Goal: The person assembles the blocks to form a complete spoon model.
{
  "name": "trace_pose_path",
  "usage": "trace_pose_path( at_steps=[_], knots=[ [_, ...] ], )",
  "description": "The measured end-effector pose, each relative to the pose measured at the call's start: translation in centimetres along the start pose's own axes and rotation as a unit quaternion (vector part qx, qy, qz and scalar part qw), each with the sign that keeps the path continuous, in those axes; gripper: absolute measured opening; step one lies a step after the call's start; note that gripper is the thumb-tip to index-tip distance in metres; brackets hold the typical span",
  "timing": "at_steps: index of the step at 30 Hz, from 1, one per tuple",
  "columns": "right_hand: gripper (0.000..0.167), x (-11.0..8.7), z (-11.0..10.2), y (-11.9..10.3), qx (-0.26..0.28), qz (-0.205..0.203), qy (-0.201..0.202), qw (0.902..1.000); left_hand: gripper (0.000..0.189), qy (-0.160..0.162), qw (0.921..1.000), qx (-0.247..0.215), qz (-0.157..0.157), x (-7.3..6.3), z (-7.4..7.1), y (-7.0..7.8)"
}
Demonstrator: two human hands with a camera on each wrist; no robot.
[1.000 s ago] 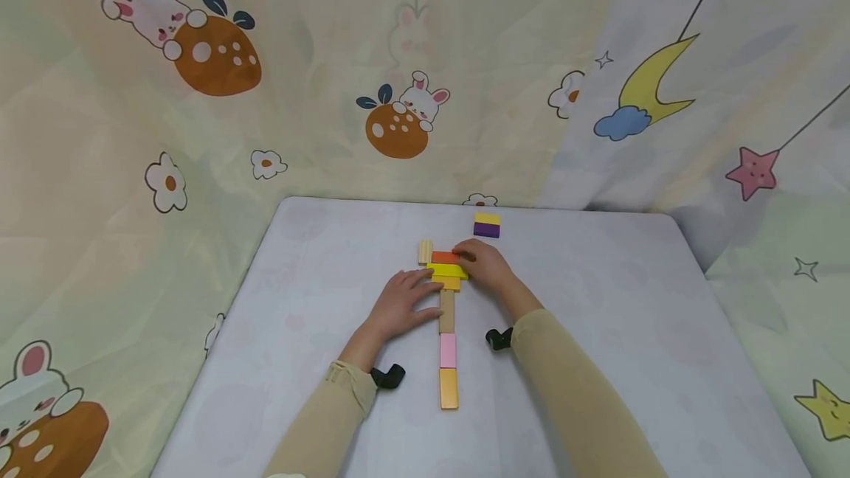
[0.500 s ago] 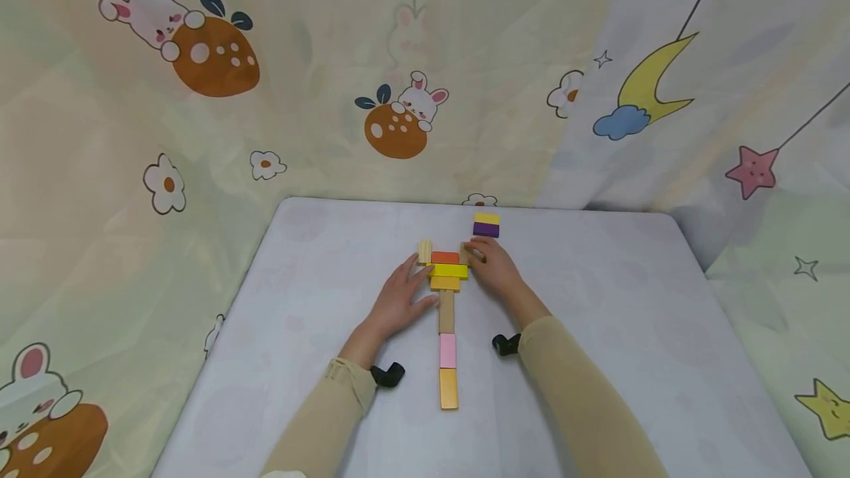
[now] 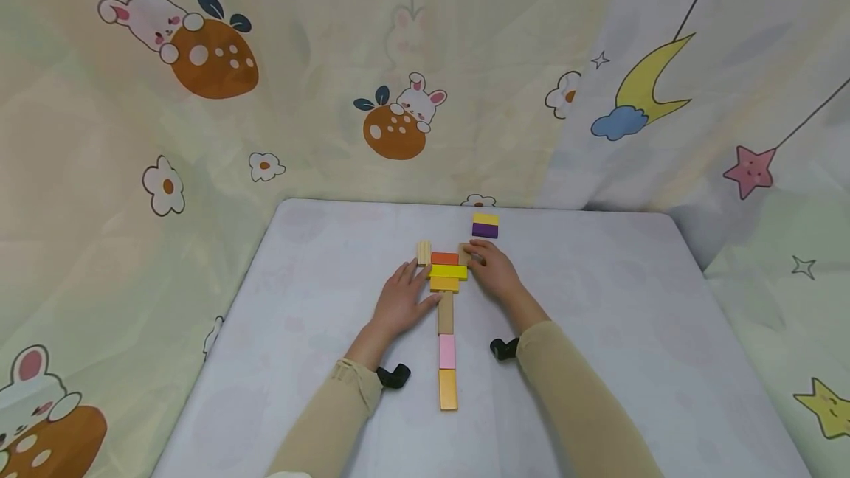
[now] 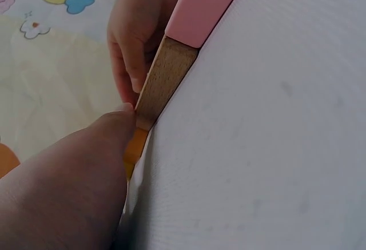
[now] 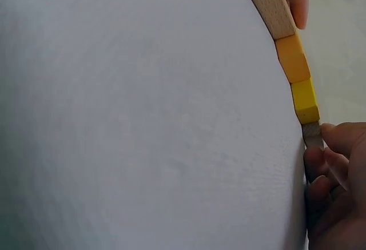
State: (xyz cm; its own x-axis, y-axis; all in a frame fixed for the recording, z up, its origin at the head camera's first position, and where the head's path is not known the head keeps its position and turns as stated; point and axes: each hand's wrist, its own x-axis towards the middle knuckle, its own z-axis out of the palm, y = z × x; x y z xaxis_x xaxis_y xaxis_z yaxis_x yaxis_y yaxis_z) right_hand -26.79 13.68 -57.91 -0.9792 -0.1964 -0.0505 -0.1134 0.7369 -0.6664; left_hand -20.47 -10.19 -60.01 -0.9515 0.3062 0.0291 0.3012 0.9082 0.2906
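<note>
My right hand (image 3: 496, 271) pinches a small wooden block (image 5: 312, 135) between thumb and curled fingers. That block stands at the right end of a red-orange block (image 3: 444, 258), just behind a bright yellow block (image 3: 451, 271). On the other side is a pale ridged wooden block (image 3: 423, 252). My left hand (image 3: 401, 299) lies with fingers extended, fingertips by the yellow block and thumb touching the long wooden block (image 4: 166, 81). An orange-yellow block (image 5: 293, 59) sits between these two. A pink block (image 3: 447, 351) and a golden block (image 3: 448, 389) continue the line toward me.
A yellow block (image 3: 485, 219) and a purple block (image 3: 485, 230) lie together near the far edge of the white table (image 3: 598, 279). A printed cloth (image 3: 299, 80) hangs behind the table. Each wrist wears a dark camera.
My right hand shifted slightly right, and the wooden block by its fingertips came into view beside the red-orange block. My left fingers drew back a little from the yellow blocks.
</note>
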Motion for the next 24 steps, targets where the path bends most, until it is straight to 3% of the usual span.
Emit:
trace_pose_path(
  at_steps=[16,24],
  knots=[
    [0.039,-0.02,0.35,-0.05,0.012,0.011,0.007,0.9998,0.075,0.015,0.9998,-0.003,0.009,-0.05,0.24,-0.34],
    [0.039,0.13,-0.33,0.15,0.027,0.025,-0.001,0.9993,0.075,0.006,0.9999,-0.003,0.008,-0.11,0.08,-0.12]
  ],
)
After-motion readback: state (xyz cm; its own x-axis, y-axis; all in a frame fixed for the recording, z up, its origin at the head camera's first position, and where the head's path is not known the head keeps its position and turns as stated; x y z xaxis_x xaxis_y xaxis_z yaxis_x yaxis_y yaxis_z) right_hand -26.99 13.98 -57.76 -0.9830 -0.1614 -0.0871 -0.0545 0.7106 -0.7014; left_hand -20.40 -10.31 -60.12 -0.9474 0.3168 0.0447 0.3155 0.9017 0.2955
